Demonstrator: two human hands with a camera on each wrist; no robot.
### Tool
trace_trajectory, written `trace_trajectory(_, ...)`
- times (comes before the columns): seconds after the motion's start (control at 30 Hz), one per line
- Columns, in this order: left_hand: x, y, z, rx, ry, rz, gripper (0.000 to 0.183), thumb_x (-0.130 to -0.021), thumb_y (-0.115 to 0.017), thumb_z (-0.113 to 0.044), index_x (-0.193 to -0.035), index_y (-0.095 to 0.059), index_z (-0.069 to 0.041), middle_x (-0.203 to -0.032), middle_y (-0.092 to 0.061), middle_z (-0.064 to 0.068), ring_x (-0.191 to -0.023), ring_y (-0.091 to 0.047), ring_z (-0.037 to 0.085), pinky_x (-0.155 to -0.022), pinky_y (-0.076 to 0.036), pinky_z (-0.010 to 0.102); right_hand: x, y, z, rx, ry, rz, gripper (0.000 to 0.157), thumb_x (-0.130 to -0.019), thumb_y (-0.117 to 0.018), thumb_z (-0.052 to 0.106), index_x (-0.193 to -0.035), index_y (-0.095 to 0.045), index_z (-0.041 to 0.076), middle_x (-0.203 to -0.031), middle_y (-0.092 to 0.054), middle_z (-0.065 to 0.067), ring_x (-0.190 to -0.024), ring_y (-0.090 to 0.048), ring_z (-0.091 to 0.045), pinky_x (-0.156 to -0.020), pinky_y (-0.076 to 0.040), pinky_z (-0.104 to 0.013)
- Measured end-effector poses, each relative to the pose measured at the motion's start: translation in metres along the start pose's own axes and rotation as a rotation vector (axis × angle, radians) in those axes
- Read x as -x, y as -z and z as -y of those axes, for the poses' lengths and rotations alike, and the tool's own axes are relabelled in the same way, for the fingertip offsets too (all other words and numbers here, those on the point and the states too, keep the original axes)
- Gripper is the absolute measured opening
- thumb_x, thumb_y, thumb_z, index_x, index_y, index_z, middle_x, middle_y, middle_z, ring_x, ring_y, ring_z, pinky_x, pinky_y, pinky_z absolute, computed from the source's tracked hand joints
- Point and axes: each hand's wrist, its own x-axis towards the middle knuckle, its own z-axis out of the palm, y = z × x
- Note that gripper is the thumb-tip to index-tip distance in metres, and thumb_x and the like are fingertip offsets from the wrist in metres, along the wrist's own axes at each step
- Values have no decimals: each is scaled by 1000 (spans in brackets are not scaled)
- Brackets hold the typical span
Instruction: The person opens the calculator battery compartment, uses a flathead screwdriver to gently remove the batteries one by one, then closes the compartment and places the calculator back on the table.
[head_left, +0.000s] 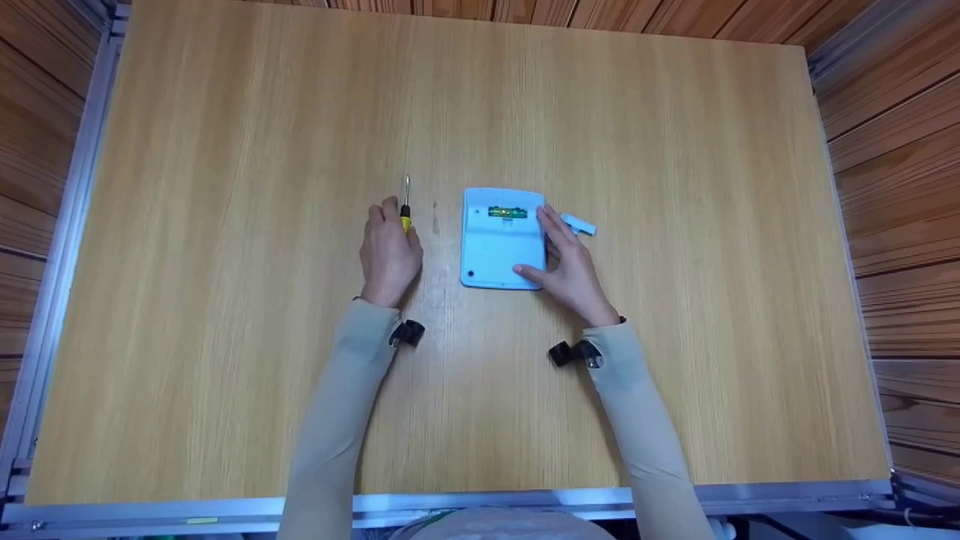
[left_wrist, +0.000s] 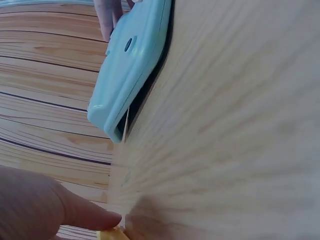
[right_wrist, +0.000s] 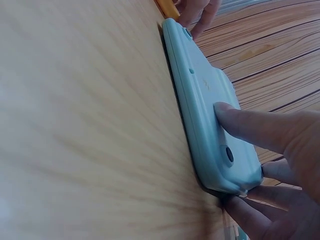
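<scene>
A light blue calculator (head_left: 501, 251) lies back side up in the middle of the table, its battery compartment (head_left: 508, 213) uncovered with something green inside. My right hand (head_left: 571, 276) grips the calculator's right edge. In the right wrist view, the thumb (right_wrist: 235, 117) presses on its back and the other fingers are at its side. To the left, my left hand (head_left: 390, 255) holds a screwdriver (head_left: 406, 211) by its yellow handle, the metal shaft pointing away from me. The left wrist view shows the left thumb (left_wrist: 95, 216) against the handle, most of which is hidden.
A small light blue battery cover (head_left: 578, 224) lies just right of the calculator, beside the right fingers. The wooden table (head_left: 225, 337) has a metal frame rail (head_left: 480, 499) along its near edge. Wood-plank surfaces surround the table.
</scene>
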Motion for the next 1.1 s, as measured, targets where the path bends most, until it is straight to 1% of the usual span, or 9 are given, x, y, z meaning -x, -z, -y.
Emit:
trace_trajectory(0.23, 2, 2, 0, 24, -23, -11, 41, -95, -48, -3, -134, -43, 5, -116, -52, 23, -99, -55, 33, -76, -52, 44, 0, -1, -1, -15, -4, -1, 86, -82, -75, 15, -152, -24, 16, -161, -16, -1, -146, -22, -20, -111, -33, -31)
trace_trajectory(0.37, 4, 5, -2, 22, -66, 10, 37, -96, -46, -4, -132, -44, 4, -114, -50, 23, -96, -56, 32, -76, -52, 43, 0, -1, -1, -12, -6, -2, 87, -82, -75, 14, -152, -24, 16, -161, -15, 0, -145, -22, -19, -111, -33, -30)
trace_trajectory(0.43, 5, 7, -4, 24, -92, 30, 37, -97, -44, -5, -133, -43, 3, -114, -48, 23, -91, -57, 31, -73, -52, 41, 0, 0, -1, -10, -5, -2, 87, -82, -75, 14, -152, -24, 16, -161, -15, 0, -145, -22, -20, -110, -33, -30)
trace_trajectory(0.5, 5, 9, -7, 25, -109, 51, 38, -98, -41, -7, -135, -42, 3, -115, -47, 22, -83, -57, 28, -67, -51, 39, 0, 0, -1, -10, -5, 1, 87, -82, -75, 13, -152, -23, 16, -161, -14, -1, -145, -22, -20, -110, -33, -30)
trace_trajectory(0.6, 7, 12, -12, 16, -123, 78, 40, -100, -38, -12, -138, -41, 2, -115, -46, 21, -71, -54, 25, -57, -47, 34, -1, 0, -1, -15, -2, 3, 88, -82, -76, 13, -152, -24, 14, -161, -15, -3, -145, -22, -21, -110, -34, -30)
trace_trajectory(0.73, 9, 13, -16, -4, -142, 83, 40, -101, -40, -17, -137, -43, 0, -113, -48, 19, -65, -52, 21, -51, -39, 30, -1, 0, -1, -20, -1, 5, 88, -81, -76, 11, -152, -24, 12, -161, -15, -4, -145, -22, -22, -110, -34, -30)
trace_trajectory(0.87, 9, 13, -17, -20, -176, 95, 36, -101, -46, -21, -133, -45, -4, -110, -52, 15, -63, -50, 20, -51, -35, 28, -1, -1, -2, -18, -3, 4, 88, -82, -76, 12, -152, -24, 13, -161, -15, -4, -145, -22, -22, -110, -34, -30)
trace_trajectory(0.97, 10, 14, -18, -23, -214, 112, 33, -101, -48, -22, -129, -46, -6, -109, -54, 13, -63, -49, 20, -52, -35, 28, -1, -1, -2, -12, -6, 2, 87, -82, -75, 13, -152, -24, 14, -161, -16, -4, -145, -22, -21, -110, -33, -29)
trace_trajectory(1.1, 10, 17, -19, -21, -270, 105, 28, -99, -51, -21, -124, -50, -7, -110, -58, 13, -64, -51, 20, -53, -37, 28, -1, -1, -2, -5, -2, 0, 86, -82, -75, 15, -152, -24, 15, -160, -16, -3, -145, -23, -21, -110, -33, -30)
